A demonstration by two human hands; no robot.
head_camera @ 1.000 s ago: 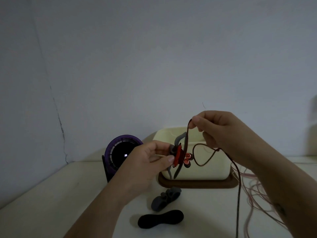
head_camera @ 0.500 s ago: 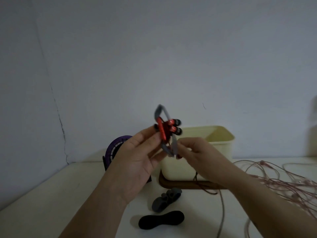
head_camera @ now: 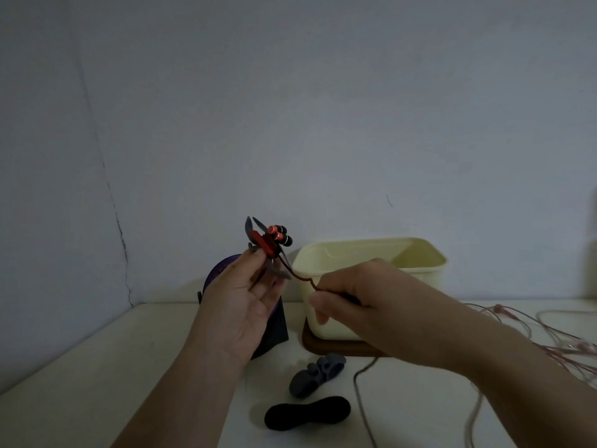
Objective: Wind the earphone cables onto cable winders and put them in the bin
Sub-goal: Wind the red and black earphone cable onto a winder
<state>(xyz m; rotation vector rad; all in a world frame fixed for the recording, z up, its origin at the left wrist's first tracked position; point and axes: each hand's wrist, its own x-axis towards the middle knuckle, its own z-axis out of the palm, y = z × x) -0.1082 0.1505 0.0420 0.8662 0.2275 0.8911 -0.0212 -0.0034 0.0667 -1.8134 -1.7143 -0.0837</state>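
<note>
Dim, grey, even light; soft shadows, slightly soft focus throughout.

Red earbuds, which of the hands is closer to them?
Left. The left hand pinches the grey winder just below the red earbuds; the right hand holds the dark red cable lower, off to their right.

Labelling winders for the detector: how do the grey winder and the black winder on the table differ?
Colour: the grey winder is mid-grey, the black winder near-black. Shape: the grey winder looks folded and lumpy; the black winder lies flat, a smooth dumbbell outline. Place: the grey winder sits nearer the bin; the black winder nearer the camera. Shared: both lie loose on the table.
</note>
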